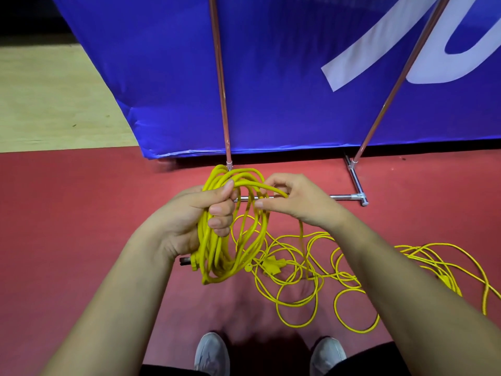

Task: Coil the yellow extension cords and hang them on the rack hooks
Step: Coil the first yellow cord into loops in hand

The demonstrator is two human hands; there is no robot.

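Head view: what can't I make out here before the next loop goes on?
- No rack hooks in the head view; the poles leave the top edge.
- The loose cord on the floor runs off the right edge and under the right forearm, so remaining length and cord count are unclear.
- On the coil, fingers of the left hand cover the loops; the plug is half hidden behind the wrist.

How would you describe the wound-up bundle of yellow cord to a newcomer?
Find the big blue banner; below it, over the red floor, the left hand grips the coil. Unlike the loose cord sprawled to its right, its loops are bunched tightly.
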